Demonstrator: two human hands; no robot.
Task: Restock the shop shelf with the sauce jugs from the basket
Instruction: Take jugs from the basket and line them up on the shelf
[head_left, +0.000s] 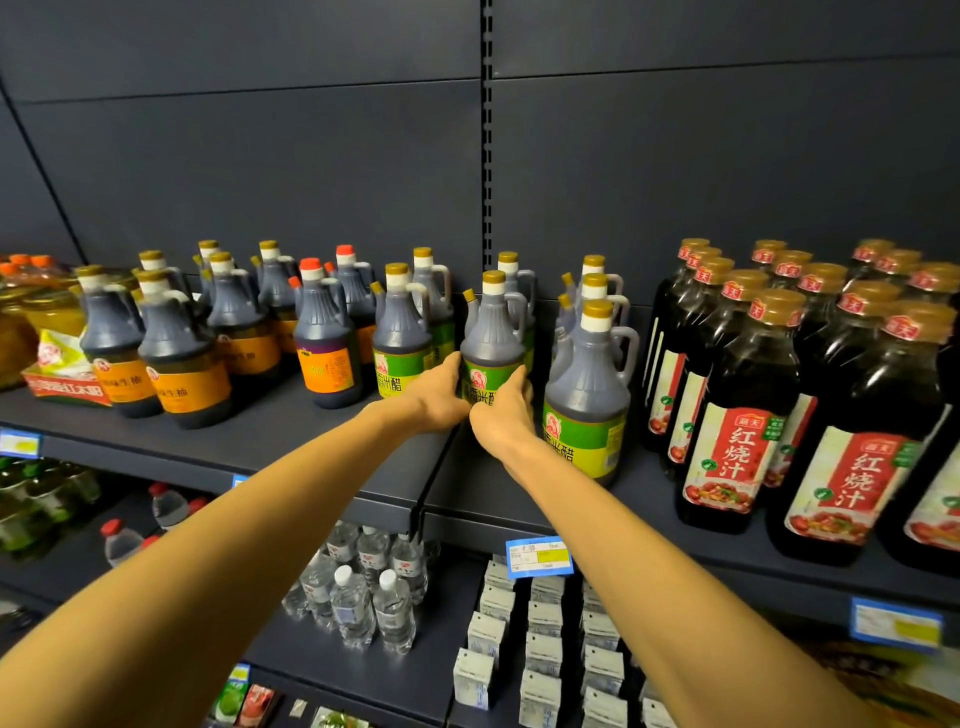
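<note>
A person's left hand and right hand clasped the lower body of a green-labelled sauce jug from either side, fingers wrapped round its label, as it stood upright on the dark shop shelf. The jug sat in the gap between a matching green-labelled jug on its left and a nearer one on its right, with another of the same kind just behind it. Orange-labelled jugs filled the shelf farther left, and tall red-labelled bottles stood to the right. The basket was out of view. The placing appeared nearly done; to finish it cleanly, the jug would best be slid straight back into line with its label facing forward, and both hands eased off only once the base sat flat, without nudging the neighbours.
</note>
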